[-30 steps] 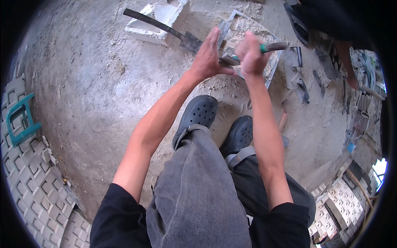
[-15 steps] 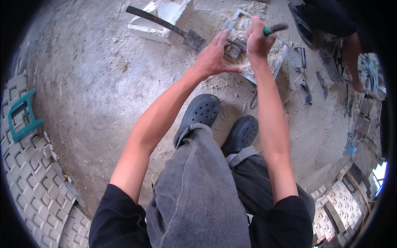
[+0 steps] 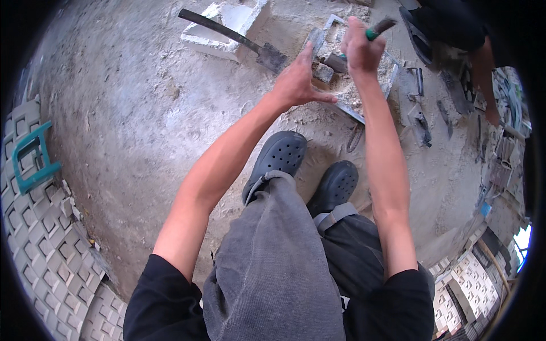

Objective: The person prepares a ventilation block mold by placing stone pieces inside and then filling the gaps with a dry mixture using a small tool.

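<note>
At the view's upper centre, the right hand point(image 3: 364, 52) clenches a hammer point(image 3: 382, 28), its head near a small block point(image 3: 323, 72) inside a debris-filled metal frame point(image 3: 351, 114); the left hand point(image 3: 294, 83), released and splayed, perhaps steadies things.

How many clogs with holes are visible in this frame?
2: the left clog, below the left hand in the picture, and the right clog, lower and to its right. A co-worker's shoe at upper right shows no such holes; its mate may be hidden.
</note>
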### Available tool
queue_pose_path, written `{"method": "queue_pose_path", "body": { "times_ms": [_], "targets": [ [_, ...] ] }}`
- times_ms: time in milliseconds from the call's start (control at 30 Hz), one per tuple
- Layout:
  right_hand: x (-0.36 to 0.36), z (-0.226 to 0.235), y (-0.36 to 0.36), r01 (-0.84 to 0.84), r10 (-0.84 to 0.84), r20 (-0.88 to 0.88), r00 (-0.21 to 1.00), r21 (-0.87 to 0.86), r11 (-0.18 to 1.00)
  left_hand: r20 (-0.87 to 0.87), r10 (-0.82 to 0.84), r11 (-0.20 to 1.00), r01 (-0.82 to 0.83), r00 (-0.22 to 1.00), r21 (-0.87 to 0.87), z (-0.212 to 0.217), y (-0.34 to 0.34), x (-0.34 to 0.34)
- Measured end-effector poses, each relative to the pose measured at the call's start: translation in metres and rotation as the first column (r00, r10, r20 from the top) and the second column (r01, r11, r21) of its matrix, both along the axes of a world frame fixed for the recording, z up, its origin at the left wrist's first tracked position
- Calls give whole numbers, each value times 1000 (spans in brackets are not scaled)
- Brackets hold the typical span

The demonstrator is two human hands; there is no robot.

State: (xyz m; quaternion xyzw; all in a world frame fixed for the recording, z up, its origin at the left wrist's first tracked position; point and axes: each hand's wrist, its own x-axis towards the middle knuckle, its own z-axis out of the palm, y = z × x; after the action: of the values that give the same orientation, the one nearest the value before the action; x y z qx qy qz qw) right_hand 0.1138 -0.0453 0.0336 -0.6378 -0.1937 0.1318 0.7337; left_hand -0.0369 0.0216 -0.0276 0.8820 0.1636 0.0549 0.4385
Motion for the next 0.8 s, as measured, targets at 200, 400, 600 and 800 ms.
{"method": "queue_pose_path", "body": {
  "times_ms": [200, 400, 600, 800],
  "targets": [
    [-20, 25, 6, -57, 52, 61, 997, 85, 995, -36, 51, 995, -48, 998, 90, 8, 1, -8],
    [3, 3, -3, 2, 2, -60, 998, 67, 998, -23, 182, 860, -148, 983, 488, 13, -29, -13],
    [12, 100, -6, 111, -99, -64, 993, 239, 965, 66, 21, 837, -53, 998, 545, 8, -42, -13],
    [0, 38, 4, 357, -368, 83, 926, 122, 926, 110, 170, 883, -201, 979, 425, 0, -16, 4]
  ]
}}
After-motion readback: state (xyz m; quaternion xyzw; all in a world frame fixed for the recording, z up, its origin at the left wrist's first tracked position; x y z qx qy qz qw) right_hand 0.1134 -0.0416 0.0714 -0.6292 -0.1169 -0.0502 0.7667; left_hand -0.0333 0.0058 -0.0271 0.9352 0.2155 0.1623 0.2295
